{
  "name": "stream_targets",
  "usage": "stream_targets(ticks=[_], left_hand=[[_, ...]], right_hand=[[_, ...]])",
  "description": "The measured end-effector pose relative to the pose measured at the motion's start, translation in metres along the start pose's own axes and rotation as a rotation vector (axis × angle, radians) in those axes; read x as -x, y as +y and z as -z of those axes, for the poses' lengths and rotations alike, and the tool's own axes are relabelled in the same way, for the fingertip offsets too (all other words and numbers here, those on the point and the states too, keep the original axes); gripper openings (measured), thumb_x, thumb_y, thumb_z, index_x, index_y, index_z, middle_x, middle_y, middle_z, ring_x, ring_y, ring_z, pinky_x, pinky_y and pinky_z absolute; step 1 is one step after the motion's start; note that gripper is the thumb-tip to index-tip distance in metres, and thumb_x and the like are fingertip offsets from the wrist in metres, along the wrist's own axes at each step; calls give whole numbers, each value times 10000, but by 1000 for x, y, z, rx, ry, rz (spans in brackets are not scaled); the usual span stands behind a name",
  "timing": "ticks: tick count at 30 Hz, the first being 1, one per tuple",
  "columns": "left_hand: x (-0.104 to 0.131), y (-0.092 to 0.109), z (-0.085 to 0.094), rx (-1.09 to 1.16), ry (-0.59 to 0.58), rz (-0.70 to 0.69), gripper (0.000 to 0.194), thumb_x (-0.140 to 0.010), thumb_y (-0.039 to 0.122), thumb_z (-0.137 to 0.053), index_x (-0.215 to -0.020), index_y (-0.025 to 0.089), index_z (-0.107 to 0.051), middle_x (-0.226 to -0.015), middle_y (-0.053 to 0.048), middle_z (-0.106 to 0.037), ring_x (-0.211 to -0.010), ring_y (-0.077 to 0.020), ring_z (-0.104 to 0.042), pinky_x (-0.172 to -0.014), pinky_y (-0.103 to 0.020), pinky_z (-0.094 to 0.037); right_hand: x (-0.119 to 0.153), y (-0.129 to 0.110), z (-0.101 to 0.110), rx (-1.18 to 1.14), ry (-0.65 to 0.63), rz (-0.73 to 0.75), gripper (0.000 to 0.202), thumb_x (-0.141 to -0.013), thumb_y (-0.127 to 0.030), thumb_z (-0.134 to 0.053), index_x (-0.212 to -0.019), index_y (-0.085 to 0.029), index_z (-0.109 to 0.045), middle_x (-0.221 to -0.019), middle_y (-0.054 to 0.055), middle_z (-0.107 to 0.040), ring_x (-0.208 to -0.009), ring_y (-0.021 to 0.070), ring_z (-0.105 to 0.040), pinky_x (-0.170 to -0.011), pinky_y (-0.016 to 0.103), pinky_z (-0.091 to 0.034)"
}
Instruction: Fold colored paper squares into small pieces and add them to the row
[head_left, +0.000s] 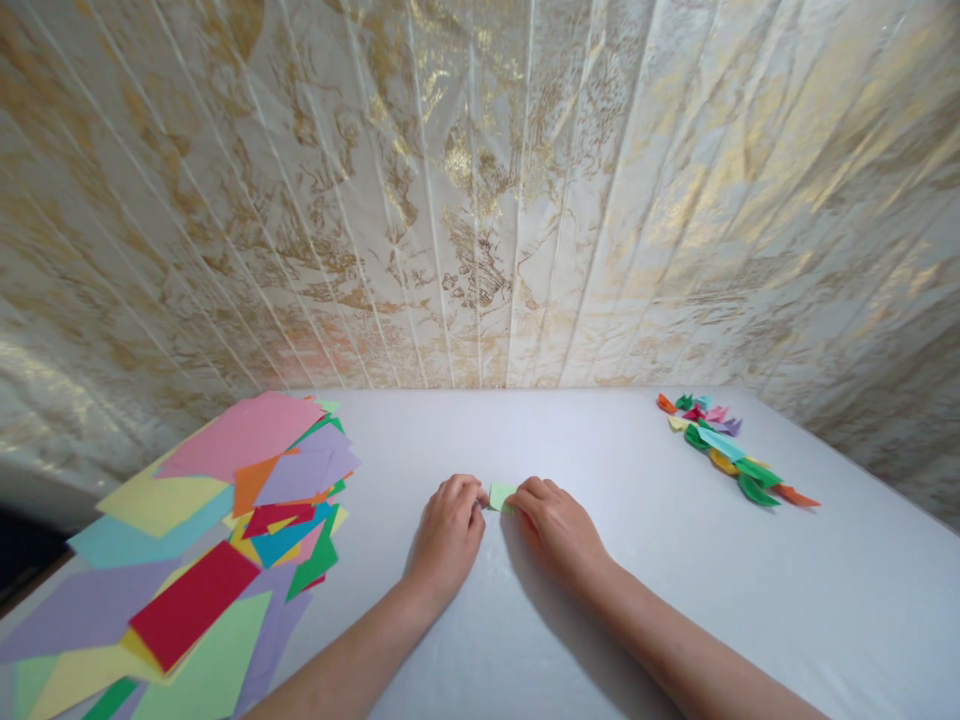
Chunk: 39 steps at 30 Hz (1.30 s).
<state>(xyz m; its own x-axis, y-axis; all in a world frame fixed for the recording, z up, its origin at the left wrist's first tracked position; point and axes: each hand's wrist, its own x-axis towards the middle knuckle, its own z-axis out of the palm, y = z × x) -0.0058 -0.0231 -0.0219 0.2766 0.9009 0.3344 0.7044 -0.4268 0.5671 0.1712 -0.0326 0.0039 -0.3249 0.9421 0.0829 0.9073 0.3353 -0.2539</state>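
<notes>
A small light green piece of paper [501, 497] is between my two hands at the middle of the white table. My left hand [450, 530] is closed, its thumb and fingertips pinched at the paper's left edge. On the opposite side, my right hand [559, 525] has its fingers pressed together over the right edge, covering part of the paper. Both wrists hover low over the tabletop.
Loose coloured paper sheets [195, 600] are spread across the table's left side. Several small folded paper shapes [724, 450] lie in rows at the back right. Behind the white table [495, 640] hangs a shiny gold-patterned curtain [480, 200].
</notes>
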Motion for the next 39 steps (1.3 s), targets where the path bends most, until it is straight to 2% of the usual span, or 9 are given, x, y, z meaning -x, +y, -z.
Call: stream_targets(ticks=[10,16,22,27,35,39], left_hand=[[-1,0,1,74,-26,-43,239,-845,39,-459,-937,216,-591,-1007,-34,-610,-990,-199,-557,-900,-378,-467],[-5,-2,-1,94,-56,-25,344,-844,34,-489,-1110,241,-554,-1003,-18,-648,-980,-192,-575,-908,-372,-461],[-7,-4,-1,40,-12,-15,287,-849,46,-481,-1050,227,-577,-1023,-32,-630,-1002,-206,-557,-905,-376,-462],[-6,-4,0,81,-36,-35,300,-836,28,-477,-1031,231,-581,-964,-18,-645,-969,-199,-567,-888,-366,-469],[-7,-5,-2,116,-56,-97,340,-842,21,-474,-1063,237,-615,-1016,-22,-653,-1009,-198,-561,-914,-369,-465],[-8,-5,-2,89,-59,-96,266,-856,32,-496,-977,223,-636,-962,-22,-649,-980,-199,-551,-884,-355,-468]], right_hand=[[-1,2,4,-63,-27,18,348,-903,-57,-455,-1068,-236,-703,-1050,48,-654,-969,159,-578,-850,243,-416],[-3,4,1,-133,-7,76,349,-852,-12,-467,-1042,-192,-697,-1083,44,-675,-998,161,-579,-902,239,-409],[-2,3,3,-123,-7,68,336,-874,-21,-448,-1029,-189,-694,-1077,49,-676,-1004,160,-577,-913,242,-406],[-2,2,4,-119,-13,59,355,-864,-11,-449,-1050,-198,-687,-1088,42,-675,-1010,158,-576,-909,240,-404],[-3,3,3,-125,-6,62,351,-875,-19,-446,-1051,-201,-688,-1068,44,-683,-995,157,-579,-902,240,-407],[-2,2,3,-135,-5,73,349,-863,-15,-460,-1041,-204,-694,-1061,34,-685,-990,156,-579,-899,236,-410]])
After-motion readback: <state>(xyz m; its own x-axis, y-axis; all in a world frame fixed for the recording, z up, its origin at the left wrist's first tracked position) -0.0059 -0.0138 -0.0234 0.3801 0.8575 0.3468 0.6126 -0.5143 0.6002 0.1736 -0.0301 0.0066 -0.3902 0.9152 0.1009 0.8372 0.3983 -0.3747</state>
